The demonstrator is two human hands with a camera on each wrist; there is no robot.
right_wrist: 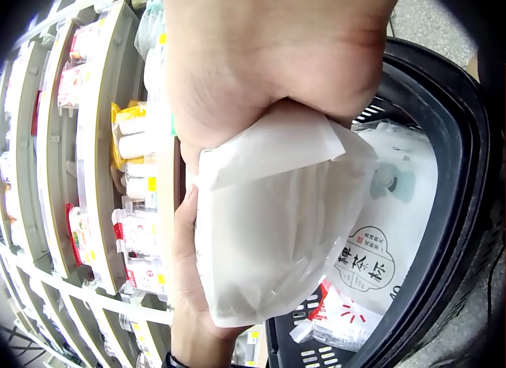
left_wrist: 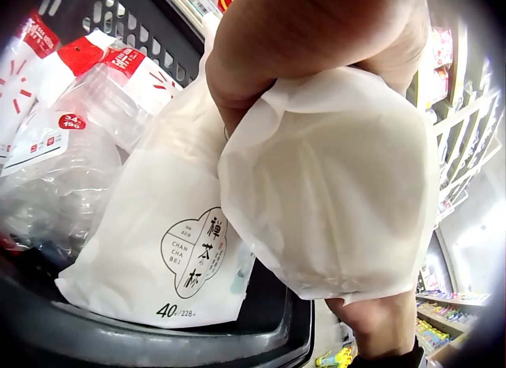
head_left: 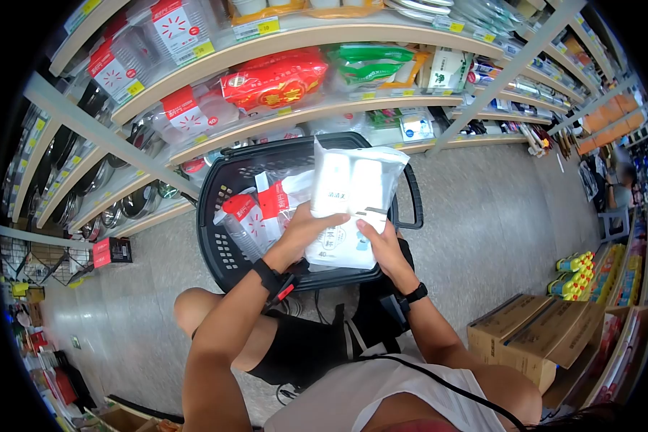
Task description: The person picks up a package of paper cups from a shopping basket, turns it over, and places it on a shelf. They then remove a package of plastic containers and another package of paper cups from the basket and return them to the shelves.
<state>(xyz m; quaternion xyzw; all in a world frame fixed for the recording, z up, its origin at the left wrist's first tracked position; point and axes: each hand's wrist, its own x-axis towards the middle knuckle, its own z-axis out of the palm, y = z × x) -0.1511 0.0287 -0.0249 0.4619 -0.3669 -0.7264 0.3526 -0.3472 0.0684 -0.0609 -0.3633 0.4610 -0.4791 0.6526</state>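
Observation:
A white plastic pack of paper cups point(head_left: 356, 176) is held between both hands above the shopping basket point(head_left: 219, 259). My left hand point(head_left: 308, 232) grips its near left side, thumb on top. My right hand point(head_left: 387, 250) grips the near right side in the same way. In the left wrist view, the end of the held pack point(left_wrist: 340, 186) bulges towards the camera. Beneath it, a second white cup pack point(left_wrist: 150, 233) marked 40 lies in the basket. Clear plastic cup packs with red and white labels point(head_left: 248, 216) lie at the basket's left.
Shelves point(head_left: 295, 108) with bagged and boxed disposable tableware run along the far side. The basket's handle point(head_left: 415, 194) sticks out on the right. Brown cardboard boxes point(head_left: 533, 331) stand at the lower right. A red and black box point(head_left: 112, 251) sits on the floor at left.

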